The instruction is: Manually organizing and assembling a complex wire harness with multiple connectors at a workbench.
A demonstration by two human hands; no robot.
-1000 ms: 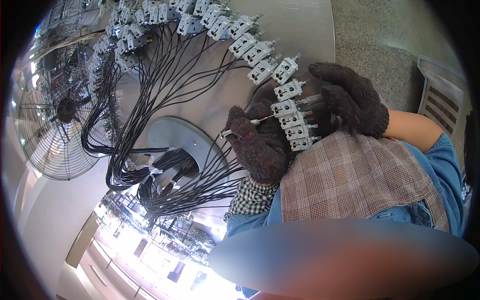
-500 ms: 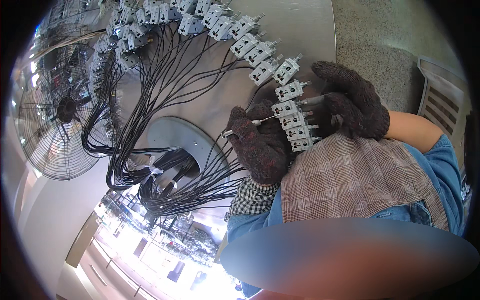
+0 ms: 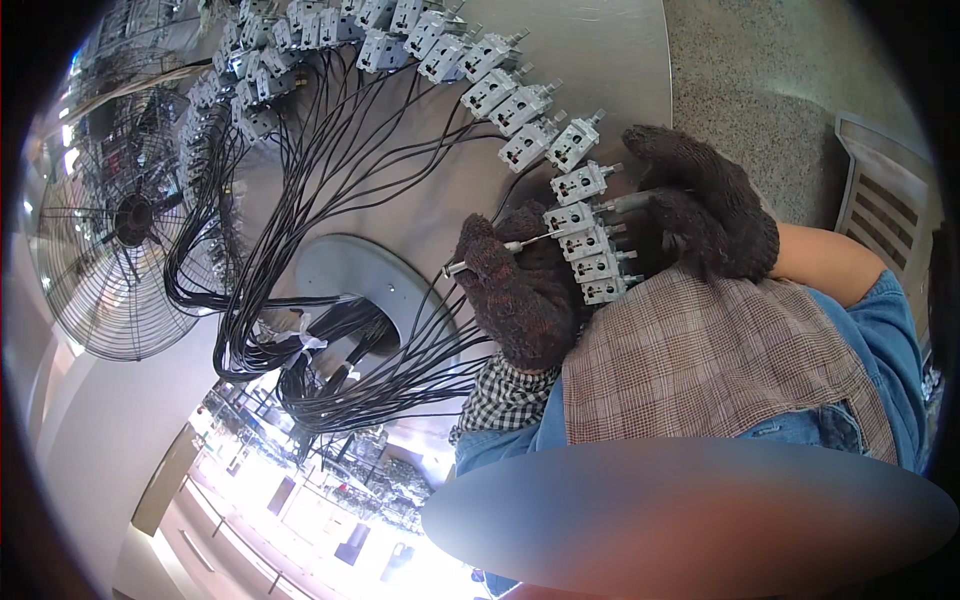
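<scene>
My left hand, in a dark knitted glove, is closed around a slim metal tool like a small screwdriver. Its thin tip meets the side of a grey-white switch-like module. That module sits in a short row with several alike, the lowest module close to my checked apron. From the other side my right hand, gloved the same way, has its fingers closed on a grey rod-shaped piece that points at the same module. Where the rod ends inside the glove is hidden.
More modules curve along the metal table, with black cables running to a round grey plate with an opening. A caged fan stands at the left. A slatted chair is at the far right.
</scene>
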